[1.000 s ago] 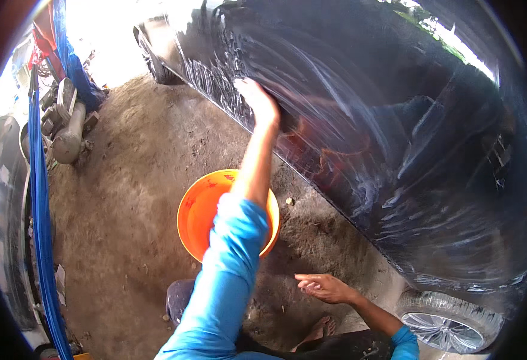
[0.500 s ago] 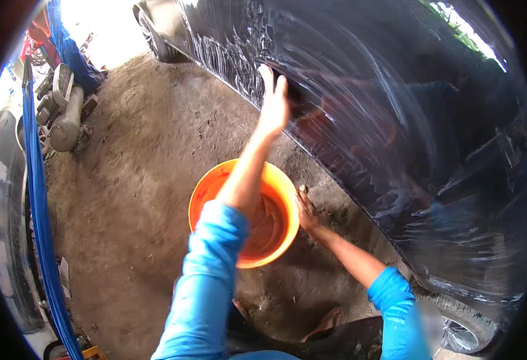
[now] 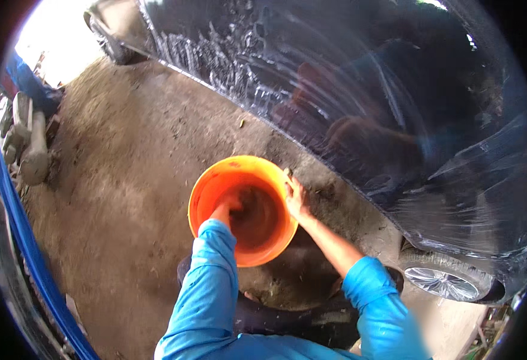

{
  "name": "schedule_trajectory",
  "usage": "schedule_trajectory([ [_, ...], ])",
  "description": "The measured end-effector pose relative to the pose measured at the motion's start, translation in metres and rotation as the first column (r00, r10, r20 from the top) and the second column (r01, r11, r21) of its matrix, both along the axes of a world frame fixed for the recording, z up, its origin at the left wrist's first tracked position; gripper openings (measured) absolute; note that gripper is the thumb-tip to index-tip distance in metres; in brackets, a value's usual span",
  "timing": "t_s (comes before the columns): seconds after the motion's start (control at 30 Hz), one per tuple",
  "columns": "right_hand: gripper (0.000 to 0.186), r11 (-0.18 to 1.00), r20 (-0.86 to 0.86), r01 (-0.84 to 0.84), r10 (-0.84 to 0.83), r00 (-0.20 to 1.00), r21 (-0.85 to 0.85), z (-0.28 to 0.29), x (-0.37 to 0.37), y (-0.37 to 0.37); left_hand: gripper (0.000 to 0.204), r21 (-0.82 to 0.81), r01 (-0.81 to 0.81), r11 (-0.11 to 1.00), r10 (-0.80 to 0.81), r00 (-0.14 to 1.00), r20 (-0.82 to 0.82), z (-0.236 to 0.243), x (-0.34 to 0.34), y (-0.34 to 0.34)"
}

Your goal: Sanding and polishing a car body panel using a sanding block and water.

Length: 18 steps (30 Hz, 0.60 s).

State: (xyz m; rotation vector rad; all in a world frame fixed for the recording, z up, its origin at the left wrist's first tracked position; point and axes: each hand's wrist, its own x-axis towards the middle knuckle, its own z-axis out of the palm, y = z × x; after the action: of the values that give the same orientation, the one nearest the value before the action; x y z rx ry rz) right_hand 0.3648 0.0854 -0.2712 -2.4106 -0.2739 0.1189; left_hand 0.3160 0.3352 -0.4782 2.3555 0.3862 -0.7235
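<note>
The orange bucket (image 3: 242, 210) stands on the dirt ground (image 3: 125, 198) directly ahead of the person, between the knees and the soapy dark car body (image 3: 359, 102), which runs from ten o'clock across to four o'clock. The left hand (image 3: 226, 205) reaches down into the bucket from six o'clock, well below the rim; its fingers are sunk in the dim brownish inside, so whether they are spread or closed on something cannot be told. The right hand (image 3: 296, 199) lies at the bucket's three o'clock, fingers together and curled over the rim, steadying it. What the bucket holds is unclear, perhaps murky water. A car wheel (image 3: 446, 279) sits at four o'clock.
</note>
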Motion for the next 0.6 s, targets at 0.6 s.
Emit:
schedule_trajectory([
  [0.6, 0.027, 0.992, 0.014, 0.02, -0.022, 1.0, 0.127, -0.002, 0.007, -0.023, 0.056, -0.987, -0.038, 0.159, 0.923, 0.361, 0.135, 0.403, 0.046, -0.095],
])
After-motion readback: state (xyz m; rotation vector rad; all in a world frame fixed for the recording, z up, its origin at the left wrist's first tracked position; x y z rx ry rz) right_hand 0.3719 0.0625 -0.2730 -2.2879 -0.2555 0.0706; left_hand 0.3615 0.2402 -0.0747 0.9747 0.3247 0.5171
